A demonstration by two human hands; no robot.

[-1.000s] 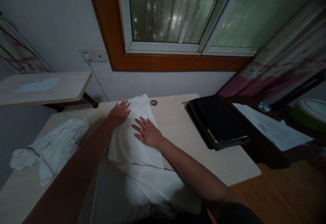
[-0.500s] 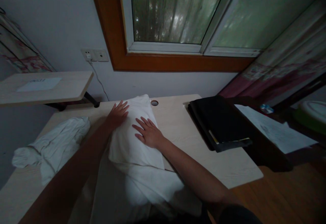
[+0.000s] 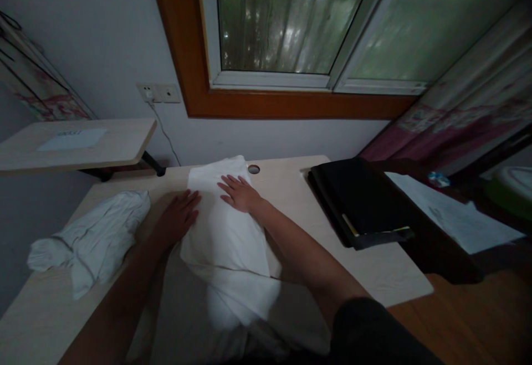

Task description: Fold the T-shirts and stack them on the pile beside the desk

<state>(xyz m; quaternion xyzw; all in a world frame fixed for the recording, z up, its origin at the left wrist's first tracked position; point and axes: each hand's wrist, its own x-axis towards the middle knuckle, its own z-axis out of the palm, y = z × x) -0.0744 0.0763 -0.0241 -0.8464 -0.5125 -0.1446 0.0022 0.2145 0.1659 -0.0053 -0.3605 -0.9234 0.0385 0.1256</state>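
A white cloth garment (image 3: 224,237) lies spread lengthwise on the pale wooden desk (image 3: 286,193), its far part smooth and its near part wrinkled and hanging toward me. My right hand (image 3: 240,193) rests flat on its far end, fingers spread. Along the garment's left edge lies my left hand (image 3: 179,215), fingers stretched out and fingertips touching the cloth. Neither hand grips anything. A second crumpled white cloth (image 3: 100,232) sits on the desk to the left of my left forearm.
Folded black cloth (image 3: 357,199) is stacked at the desk's right side. A raised shelf (image 3: 124,146) with a paper label stands at the back left. Behind the desk are a wall socket (image 3: 158,93), a cord and a window (image 3: 291,27). Papers (image 3: 449,210) lie further right.
My right hand has slid up toward the garment's far end. My left hand has moved down and left, from the far left corner to the side edge.
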